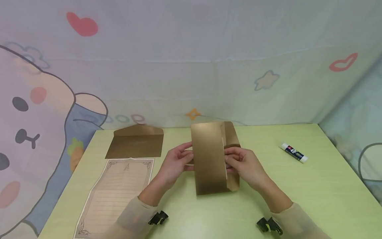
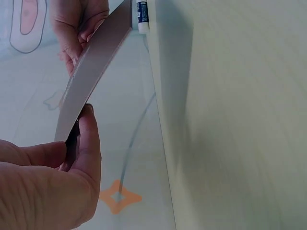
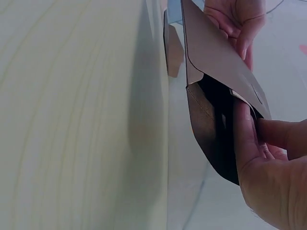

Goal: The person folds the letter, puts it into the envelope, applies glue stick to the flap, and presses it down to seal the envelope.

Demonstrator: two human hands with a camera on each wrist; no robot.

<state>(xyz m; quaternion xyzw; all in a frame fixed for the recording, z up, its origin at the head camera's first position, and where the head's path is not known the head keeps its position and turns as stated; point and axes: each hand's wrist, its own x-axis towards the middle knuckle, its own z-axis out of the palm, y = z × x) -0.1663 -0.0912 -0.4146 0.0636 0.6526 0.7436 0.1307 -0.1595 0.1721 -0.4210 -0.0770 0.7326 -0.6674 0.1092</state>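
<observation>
A gold-brown paper envelope (image 1: 209,159) is held up over the table between both hands, turned so its open flap (image 1: 231,132) points right. My left hand (image 1: 174,162) grips the left edge, thumb on the near face and fingers behind. On the opening side, my right hand (image 1: 249,167) pinches the envelope's near panel. The right wrist view shows a finger (image 3: 244,129) of that hand inside the dark mouth and the thumb (image 3: 278,132) on the outside. A thin white edge shows along the opening in the head view.
A second gold-brown envelope (image 1: 135,146) lies flap-up at the back left. Below it lies a lined letter sheet (image 1: 122,186) with an ornate border, partly under my left sleeve. A glue stick (image 1: 293,152) lies at the right. Behind the table (image 1: 328,192) hangs a printed cloth (image 1: 209,66).
</observation>
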